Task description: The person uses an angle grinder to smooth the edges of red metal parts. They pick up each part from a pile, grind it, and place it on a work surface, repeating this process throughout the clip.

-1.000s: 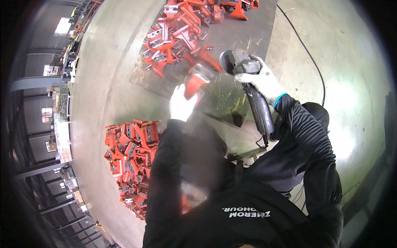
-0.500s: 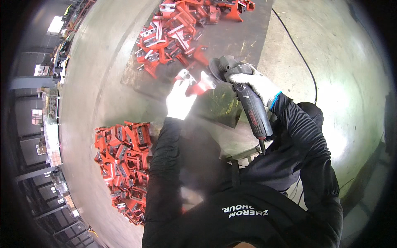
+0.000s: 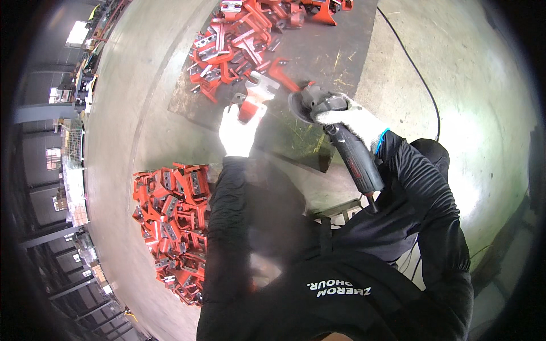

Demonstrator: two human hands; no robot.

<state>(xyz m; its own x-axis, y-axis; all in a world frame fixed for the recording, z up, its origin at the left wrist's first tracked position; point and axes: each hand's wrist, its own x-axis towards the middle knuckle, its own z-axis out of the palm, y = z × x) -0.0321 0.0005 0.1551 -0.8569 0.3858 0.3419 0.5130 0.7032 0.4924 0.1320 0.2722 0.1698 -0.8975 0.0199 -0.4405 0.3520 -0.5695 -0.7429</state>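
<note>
- Red metal bracket (image 3: pixel 256 98) sits in the gloved left hand (image 3: pixel 239 129), fingers clenched on its lower end, above a dark floor mat (image 3: pixel 330 57).
- Right hand (image 3: pixel 352 120) grips an angle grinder (image 3: pixel 335 133); its disc seems just beside the bracket.
- Red bracket piles lie ahead (image 3: pixel 239 40) and left (image 3: pixel 173 221).

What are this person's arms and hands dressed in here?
Both arms are in black long sleeves of ribbed, wrinkled fabric. The left hand wears a plain white work glove. The right hand wears a fuzzy white knit glove with a blue-trimmed cuff at the wrist. No bare parts or markings show on the sleeves.
</note>
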